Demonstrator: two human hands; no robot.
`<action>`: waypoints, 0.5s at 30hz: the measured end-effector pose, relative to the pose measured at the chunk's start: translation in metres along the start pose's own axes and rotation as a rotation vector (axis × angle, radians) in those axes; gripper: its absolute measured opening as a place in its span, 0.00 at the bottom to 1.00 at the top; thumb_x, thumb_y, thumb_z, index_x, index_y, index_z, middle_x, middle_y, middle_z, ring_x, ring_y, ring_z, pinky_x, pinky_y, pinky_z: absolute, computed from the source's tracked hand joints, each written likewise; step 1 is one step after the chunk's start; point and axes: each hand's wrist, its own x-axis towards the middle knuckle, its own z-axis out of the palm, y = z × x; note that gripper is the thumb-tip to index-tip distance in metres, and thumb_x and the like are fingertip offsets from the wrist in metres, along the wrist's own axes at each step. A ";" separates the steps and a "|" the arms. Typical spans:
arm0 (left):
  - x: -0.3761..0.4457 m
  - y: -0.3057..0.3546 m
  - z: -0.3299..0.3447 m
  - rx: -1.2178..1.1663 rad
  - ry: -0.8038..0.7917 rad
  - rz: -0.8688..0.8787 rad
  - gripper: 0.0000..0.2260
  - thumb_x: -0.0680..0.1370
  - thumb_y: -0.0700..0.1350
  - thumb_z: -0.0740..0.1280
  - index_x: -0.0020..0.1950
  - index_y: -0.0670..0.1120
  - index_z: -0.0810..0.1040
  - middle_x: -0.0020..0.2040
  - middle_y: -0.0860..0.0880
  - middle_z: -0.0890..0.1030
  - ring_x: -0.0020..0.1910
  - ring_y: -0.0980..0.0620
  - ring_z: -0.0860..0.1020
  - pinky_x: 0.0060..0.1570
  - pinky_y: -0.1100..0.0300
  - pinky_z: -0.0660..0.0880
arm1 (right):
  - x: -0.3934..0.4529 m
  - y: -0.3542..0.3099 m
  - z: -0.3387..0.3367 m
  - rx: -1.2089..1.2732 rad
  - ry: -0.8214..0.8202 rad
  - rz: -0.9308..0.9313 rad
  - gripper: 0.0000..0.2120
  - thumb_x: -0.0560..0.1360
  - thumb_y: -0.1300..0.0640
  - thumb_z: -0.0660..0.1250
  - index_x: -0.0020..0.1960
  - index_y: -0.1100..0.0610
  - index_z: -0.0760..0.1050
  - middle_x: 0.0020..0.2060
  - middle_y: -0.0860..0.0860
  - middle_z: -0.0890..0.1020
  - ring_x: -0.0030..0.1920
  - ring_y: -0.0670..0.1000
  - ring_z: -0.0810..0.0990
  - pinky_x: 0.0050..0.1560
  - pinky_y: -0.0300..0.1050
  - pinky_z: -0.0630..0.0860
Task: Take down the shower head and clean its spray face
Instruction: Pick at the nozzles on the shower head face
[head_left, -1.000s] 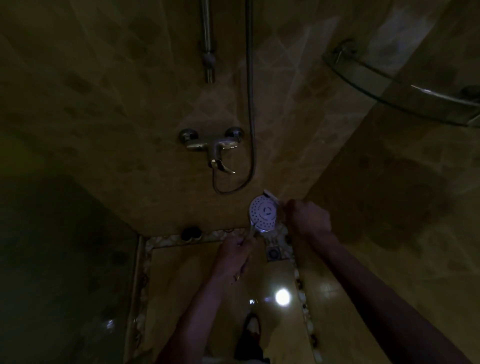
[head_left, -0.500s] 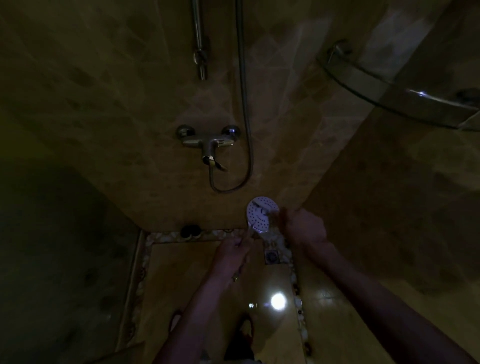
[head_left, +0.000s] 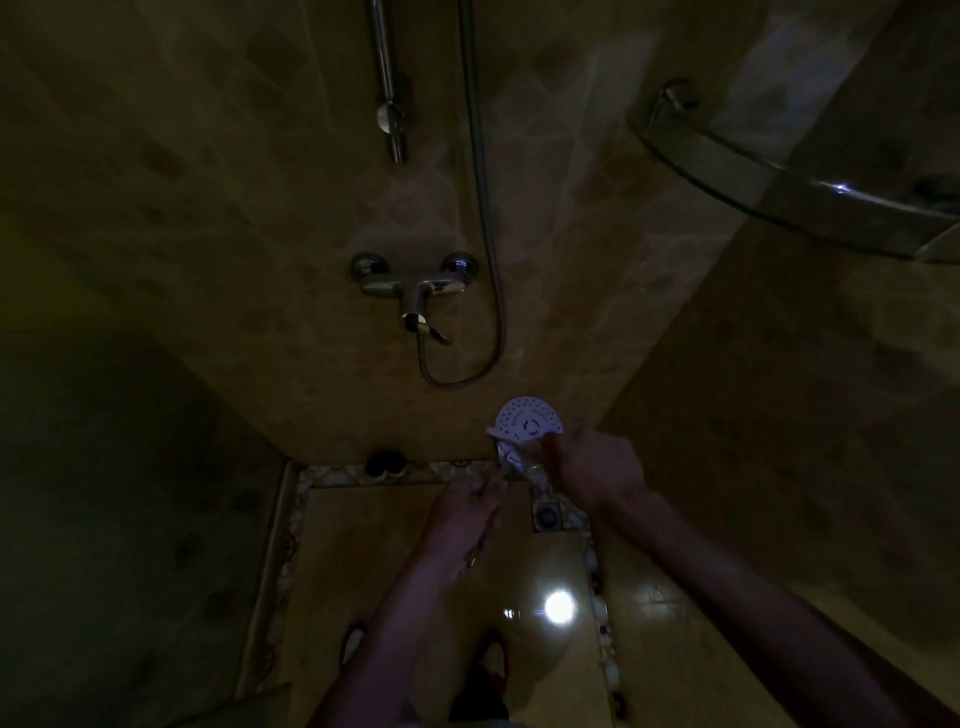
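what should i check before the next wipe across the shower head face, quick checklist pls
1. Shower head off its wall mount: ok, it is down in the hands.
2. Left hand grips the handle: ok.
3. Spray face turned toward the camera: ok, the nozzle holes show.
4. Right hand has the white cloth on the face: ok, at its lower edge.
5. Hose hanging free: ok, one loose loop below the mixer tap.
6. Face clean: cannot tell, too dark.
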 end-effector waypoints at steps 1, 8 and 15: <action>0.000 0.001 0.000 -0.007 -0.005 0.001 0.13 0.80 0.48 0.63 0.39 0.42 0.75 0.24 0.48 0.72 0.20 0.53 0.66 0.25 0.61 0.59 | 0.003 0.005 -0.003 0.008 0.000 0.038 0.18 0.80 0.43 0.52 0.59 0.50 0.74 0.53 0.56 0.81 0.52 0.58 0.81 0.44 0.47 0.72; 0.000 0.009 0.004 -0.055 -0.011 -0.018 0.14 0.80 0.49 0.64 0.37 0.44 0.74 0.24 0.49 0.73 0.19 0.54 0.66 0.22 0.64 0.59 | 0.011 0.016 0.005 0.112 0.038 0.207 0.19 0.80 0.41 0.49 0.56 0.50 0.74 0.49 0.57 0.82 0.49 0.58 0.82 0.44 0.48 0.75; 0.000 0.016 0.004 -0.064 -0.021 -0.018 0.19 0.80 0.52 0.64 0.31 0.46 0.71 0.22 0.49 0.72 0.18 0.55 0.65 0.20 0.65 0.58 | 0.000 0.020 -0.009 0.045 -0.019 0.176 0.17 0.80 0.44 0.51 0.60 0.50 0.73 0.52 0.58 0.81 0.52 0.59 0.81 0.46 0.47 0.74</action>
